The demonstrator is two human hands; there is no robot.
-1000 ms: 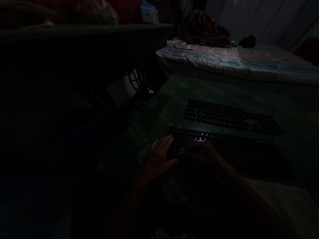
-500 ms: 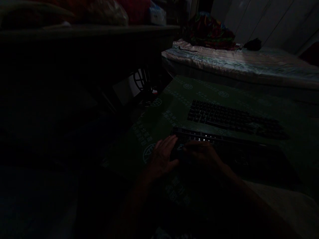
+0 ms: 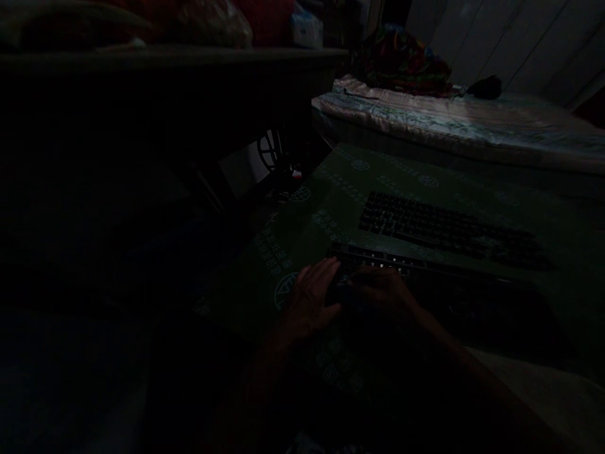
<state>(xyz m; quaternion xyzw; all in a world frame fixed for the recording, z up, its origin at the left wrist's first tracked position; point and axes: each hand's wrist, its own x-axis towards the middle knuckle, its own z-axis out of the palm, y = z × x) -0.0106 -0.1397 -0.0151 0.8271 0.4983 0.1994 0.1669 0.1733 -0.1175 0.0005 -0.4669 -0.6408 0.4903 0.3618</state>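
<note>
The picture is very dark. A black keyboard base (image 3: 501,309) lies across a green printed board (image 3: 302,233), with small light spots along its upper rows. My left hand (image 3: 312,293) rests at the base's left end, fingers stretched out and thumb apart. Just right of it, my right hand (image 3: 382,290) is closed over the left part of the base. Whatever its fingers grip is lost in shadow. Behind the base, a set of black keycaps (image 3: 449,227) is laid out in keyboard order.
To the left stands a dark table (image 3: 212,60) with bags and a white packet (image 3: 307,30) on top. A bed (image 3: 439,123) with a colourful cloth heap (image 3: 401,63) lies beyond the board. A black round grille (image 3: 269,151) shows under the table.
The view has shifted slightly, so everything sits a little further right. Both hands keep nearly the same place on the keyboard base.
</note>
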